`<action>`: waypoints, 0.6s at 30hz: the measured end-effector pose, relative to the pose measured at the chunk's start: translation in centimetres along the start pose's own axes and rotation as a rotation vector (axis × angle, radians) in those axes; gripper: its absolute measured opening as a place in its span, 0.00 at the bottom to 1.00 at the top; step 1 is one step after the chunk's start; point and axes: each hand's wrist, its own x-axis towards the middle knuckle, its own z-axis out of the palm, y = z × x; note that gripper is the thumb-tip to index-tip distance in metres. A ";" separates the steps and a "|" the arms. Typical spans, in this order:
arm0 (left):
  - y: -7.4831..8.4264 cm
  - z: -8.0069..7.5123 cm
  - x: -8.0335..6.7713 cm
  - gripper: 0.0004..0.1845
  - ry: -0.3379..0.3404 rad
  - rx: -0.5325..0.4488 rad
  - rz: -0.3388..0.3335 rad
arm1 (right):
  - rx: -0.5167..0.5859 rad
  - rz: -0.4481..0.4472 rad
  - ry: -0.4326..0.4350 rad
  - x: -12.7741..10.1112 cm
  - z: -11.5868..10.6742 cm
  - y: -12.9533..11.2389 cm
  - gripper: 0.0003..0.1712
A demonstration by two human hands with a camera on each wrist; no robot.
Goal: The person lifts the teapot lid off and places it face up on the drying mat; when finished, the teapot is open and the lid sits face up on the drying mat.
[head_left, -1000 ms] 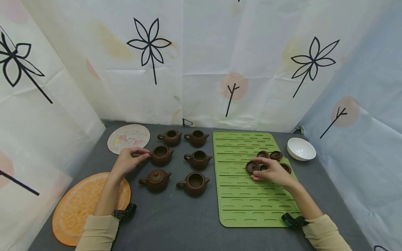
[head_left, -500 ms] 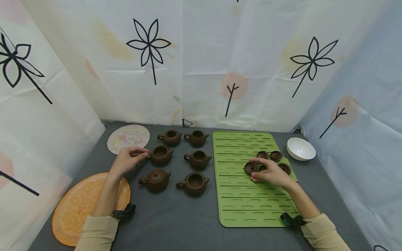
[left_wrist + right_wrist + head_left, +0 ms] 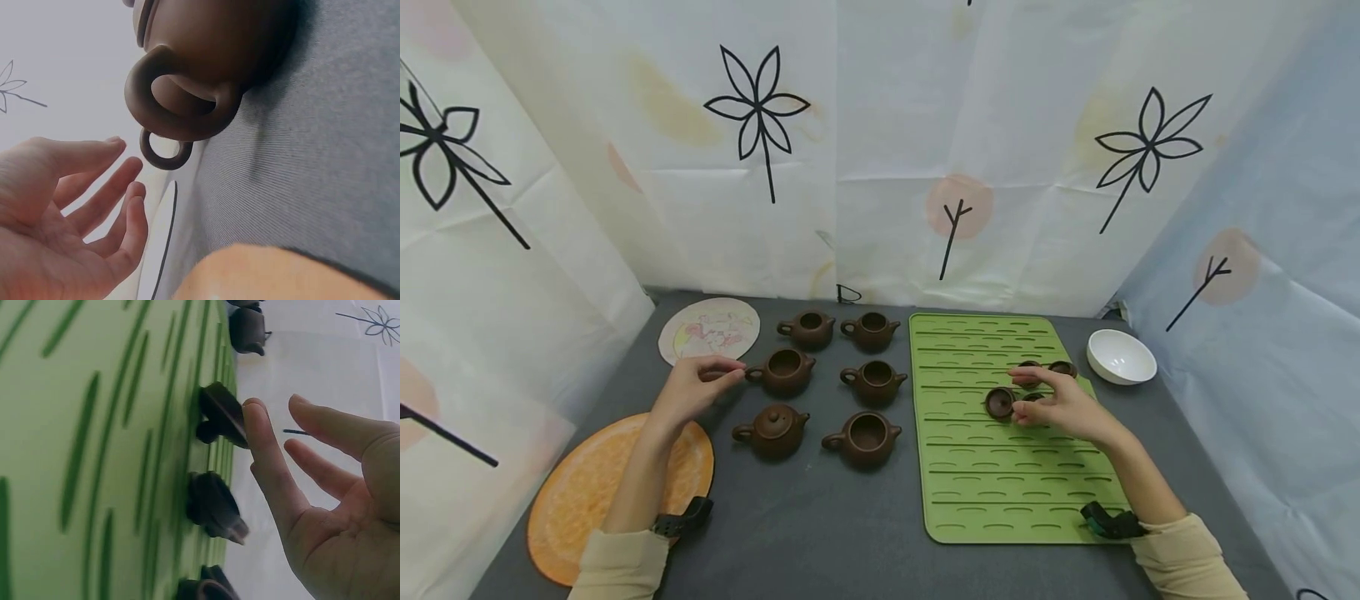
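Presently the left hand [image 3: 688, 390] hovers over the grey bench [image 3: 820, 517] near its left edge, fingers loosely spread, gripping nothing. Fingertips sit just short of the handle of the middle-left teapot [image 3: 784, 371]; left wrist view shows a gap between fingers [image 3: 103, 203] and handle loop.

Six brown teapots stand in two columns at bench centre. Only the front-left teapot [image 3: 772, 429] wears a lid; the other five are uncovered.

Right hand [image 3: 1063, 404] hangs over the green mat [image 3: 992, 483], on the right half of the bench. Fingers straight and relaxed, holding nothing. Right wrist view: index fingertip [image 3: 256, 419] touching or just beside the edge of an upturned lid [image 3: 222, 415]; cannot tell which. Head view shows that loose lid [image 3: 1000, 402] lying on the mat just left of the fingers, more lids partly hidden behind the hand.

White bowl [image 3: 1121, 357] at the back right corner. Orange round mat [image 3: 580, 500] at the front left; pale picture disc [image 3: 709, 330] at the back left.
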 end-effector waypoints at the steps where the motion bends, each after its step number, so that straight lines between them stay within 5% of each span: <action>1: 0.0 0.0 -0.2 0.17 0.003 0.008 0.000 | -0.003 -0.009 0.009 0.1 0.0 -0.2 0.38; 18: 1.0 0.8 -4.0 0.16 -0.037 0.047 -0.024 | -0.032 -0.136 0.018 3.2 3.3 -4.4 0.27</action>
